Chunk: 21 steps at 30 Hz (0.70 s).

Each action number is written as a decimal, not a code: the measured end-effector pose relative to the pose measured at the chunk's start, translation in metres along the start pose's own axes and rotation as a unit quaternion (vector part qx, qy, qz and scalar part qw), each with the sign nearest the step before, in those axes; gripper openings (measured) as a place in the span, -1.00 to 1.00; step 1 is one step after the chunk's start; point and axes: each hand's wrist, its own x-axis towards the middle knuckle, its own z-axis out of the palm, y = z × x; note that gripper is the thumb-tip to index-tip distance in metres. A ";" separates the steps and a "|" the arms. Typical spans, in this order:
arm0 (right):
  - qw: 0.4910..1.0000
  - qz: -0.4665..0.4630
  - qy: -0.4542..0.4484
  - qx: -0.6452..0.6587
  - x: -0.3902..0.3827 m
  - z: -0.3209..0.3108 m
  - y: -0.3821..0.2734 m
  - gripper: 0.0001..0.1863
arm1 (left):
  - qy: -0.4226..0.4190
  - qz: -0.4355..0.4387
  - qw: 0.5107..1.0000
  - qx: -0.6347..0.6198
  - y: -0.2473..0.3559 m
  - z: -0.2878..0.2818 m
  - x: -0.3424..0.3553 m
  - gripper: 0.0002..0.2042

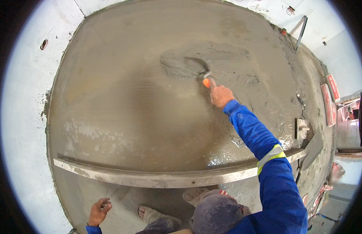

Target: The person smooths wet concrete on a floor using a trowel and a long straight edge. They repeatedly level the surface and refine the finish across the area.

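My right hand (221, 94) grips a trowel by its orange handle (206, 83), stretched forward over wet grey screed (122, 66). The trowel's dark, curved metal end lies in a rougher, raised patch of mortar (177, 64), partly obscured. My left hand (101, 210) hangs at the lower left, loosely bent with fingers apart, holding nothing. A long straightedge (150, 174) spans the screed in front of my feet and bent knee.
White walls (25, 109) border the left and top. At the right are a float (301, 128), a grey flat tool (313, 150), red-and-white bags (328, 105), a pale bucket (347, 132) and a dark bar (301, 33) leaning by the wall. My sandalled feet (157, 216) are below the straightedge.
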 end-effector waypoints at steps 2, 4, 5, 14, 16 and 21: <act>1.000 -0.018 0.015 0.006 0.000 -0.007 -0.004 -0.35 | 0.000 0.003 1.000 0.003 0.012 -0.002 0.000 -0.53; 0.993 0.078 0.082 0.032 0.026 -0.003 0.008 -0.37 | 0.013 -0.006 1.000 -0.027 0.014 -0.001 -0.007 -0.52; 0.985 0.127 0.106 0.058 0.043 -0.007 0.022 -0.43 | 0.020 -0.008 0.999 -0.042 0.014 -0.002 -0.009 -0.52; 0.995 0.069 0.043 0.050 0.068 0.022 -0.018 -0.64 | 0.005 -0.024 0.999 -0.029 0.003 0.003 -0.013 -0.49; 0.999 -0.047 0.006 0.027 0.038 0.001 -0.040 -0.60 | 0.005 -0.035 0.999 -0.027 0.008 0.003 -0.017 -0.50; 0.993 0.074 0.061 0.069 0.057 -0.018 -0.008 -0.54 | 0.015 0.000 1.000 -0.019 0.010 0.001 -0.015 -0.53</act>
